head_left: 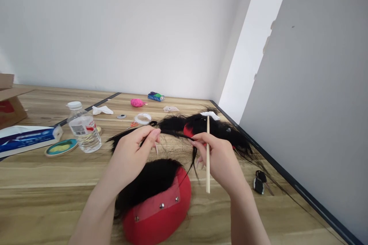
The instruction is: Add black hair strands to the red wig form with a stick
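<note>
My left hand (137, 149) is closed in a pinch on a lock of black hair (172, 133), which stretches across to my right hand (216, 155). With its thumb and finger, my right hand pinches the other end of that lock, and loose strands hang below it. A pale, thin wooden stick (208, 176) is also held in the right hand, standing nearly upright. Beneath both hands is a red padded block (161, 226) with black hair (146, 182) on its top. A clear strip (156, 203) is fixed across the block with round-headed silver pins.
Behind my right hand lies a heap of black hair (230, 134). A water bottle (84, 130), blue box (28, 139) and oval brush (61, 147) stand or lie left. Farther back are pink yarn (137, 102), a tape roll (143, 118) and a blue packet (155, 96).
</note>
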The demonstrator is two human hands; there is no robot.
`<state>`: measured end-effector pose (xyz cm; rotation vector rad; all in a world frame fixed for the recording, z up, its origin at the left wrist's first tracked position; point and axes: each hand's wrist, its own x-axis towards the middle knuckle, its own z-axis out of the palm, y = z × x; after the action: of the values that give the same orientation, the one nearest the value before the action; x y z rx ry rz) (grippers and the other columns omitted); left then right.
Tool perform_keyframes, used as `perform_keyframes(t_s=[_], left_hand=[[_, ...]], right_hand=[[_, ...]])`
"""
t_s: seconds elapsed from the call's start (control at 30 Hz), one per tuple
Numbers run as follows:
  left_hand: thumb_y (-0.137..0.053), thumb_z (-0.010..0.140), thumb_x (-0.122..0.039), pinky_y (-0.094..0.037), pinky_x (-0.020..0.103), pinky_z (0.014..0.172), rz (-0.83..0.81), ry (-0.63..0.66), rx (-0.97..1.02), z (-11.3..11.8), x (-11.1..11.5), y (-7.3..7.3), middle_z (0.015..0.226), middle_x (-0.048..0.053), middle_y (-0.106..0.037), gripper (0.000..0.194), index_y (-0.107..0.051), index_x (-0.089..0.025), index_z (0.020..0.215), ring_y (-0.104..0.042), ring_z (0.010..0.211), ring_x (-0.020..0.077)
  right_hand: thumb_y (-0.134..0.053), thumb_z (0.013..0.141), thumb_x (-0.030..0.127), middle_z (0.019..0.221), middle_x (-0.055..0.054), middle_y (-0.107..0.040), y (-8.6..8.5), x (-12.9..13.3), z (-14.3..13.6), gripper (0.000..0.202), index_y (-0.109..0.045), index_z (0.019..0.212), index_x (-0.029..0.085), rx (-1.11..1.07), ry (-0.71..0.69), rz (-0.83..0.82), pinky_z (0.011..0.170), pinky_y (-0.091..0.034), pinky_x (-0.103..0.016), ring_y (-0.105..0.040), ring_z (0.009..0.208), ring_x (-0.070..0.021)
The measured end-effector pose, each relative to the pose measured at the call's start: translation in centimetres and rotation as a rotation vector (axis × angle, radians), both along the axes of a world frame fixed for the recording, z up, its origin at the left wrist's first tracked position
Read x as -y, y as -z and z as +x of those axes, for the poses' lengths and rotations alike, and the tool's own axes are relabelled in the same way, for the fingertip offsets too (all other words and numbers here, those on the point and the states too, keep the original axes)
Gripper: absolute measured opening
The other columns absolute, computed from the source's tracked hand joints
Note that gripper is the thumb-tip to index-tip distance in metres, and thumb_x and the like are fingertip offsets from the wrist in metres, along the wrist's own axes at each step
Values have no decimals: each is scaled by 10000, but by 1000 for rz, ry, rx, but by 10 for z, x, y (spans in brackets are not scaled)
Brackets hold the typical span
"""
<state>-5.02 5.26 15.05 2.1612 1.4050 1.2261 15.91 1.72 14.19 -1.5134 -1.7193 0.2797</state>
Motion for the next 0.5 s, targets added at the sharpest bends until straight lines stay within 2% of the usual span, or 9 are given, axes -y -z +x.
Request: perform_keyframes(t_s=[0.13,0.23,0.3,0.37,0.5], left_hand=[[-404,908,-475,-419,267,676,9,-49,19,-4,-4,2,657,-20,-631,365,-564,-219,702,-572,663,166],[-408,916,-479,-420,270,692,9,-20,-6,-4,-6,4,691,-14,-640,369,-570,-218,711,-582,696,170],[-409,923,-482,-422,269,694,11,23,-37,-1,-5,5,727,-10,-644,374,-578,-218,719,-580,715,169],[-412,928,-471,-425,265,697,16,74,-66,3,-3,5,758,-9,-643,369,-588,-218,727,-573,727,163],[-400,945,-422,-435,260,709,6,204,-105,14,2,4,772,-12,-630,352,-611,-223,745,-558,736,151]], right_hand=[[-558,883,255,824,-69,-737,1,-2,13,162,-694,957,206,120,97,-135,623,-476,-303,-684,712,-229],[-630,848,285,918,-109,-742,-1,0,16,208,-707,1017,194,210,104,-221,716,-497,-370,-689,850,-291],[-640,849,317,986,-119,-739,-2,3,13,270,-695,1083,197,182,100,-206,772,-504,-401,-686,906,-302],[-634,859,332,1061,-109,-729,-1,5,7,326,-664,1158,206,115,40,-134,838,-505,-408,-682,963,-286],[-632,865,310,1188,-84,-689,4,5,-8,396,-608,1251,222,32,-191,44,904,-505,-366,-655,1061,-243]])
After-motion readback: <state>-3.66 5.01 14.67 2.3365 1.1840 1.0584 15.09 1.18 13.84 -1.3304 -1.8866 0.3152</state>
